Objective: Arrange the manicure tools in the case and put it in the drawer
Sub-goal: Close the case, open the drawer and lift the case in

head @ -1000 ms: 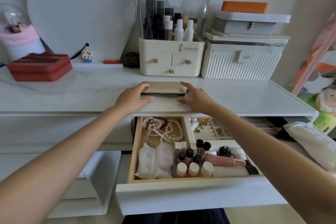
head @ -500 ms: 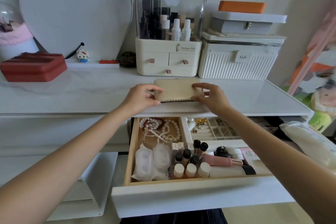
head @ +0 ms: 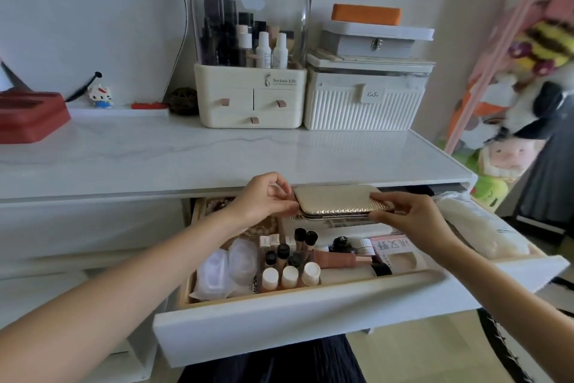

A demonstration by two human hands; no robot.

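The closed gold textured manicure case (head: pixel 337 199) hangs flat over the back of the open drawer (head: pixel 310 314), just below the table's front edge. My left hand (head: pixel 264 196) pinches its left end. My right hand (head: pixel 410 215) grips its right front corner, fingers on top. The case hides the small jewellery compartments beneath it. No manicure tools show outside the case.
The drawer holds small bottles (head: pixel 290 267), clear plastic packs (head: pixel 228 270), a pink tube (head: pixel 338 258) and a pink card box (head: pixel 394 252). On the white table (head: pixel 155 159) stand a cosmetics organiser (head: pixel 250 72), a ribbed white box (head: pixel 363 103) and a red box (head: pixel 28 118).
Both hands lifted the case off the tabletop and brought it toward me and down, over the back of the open drawer. The view shifted right.
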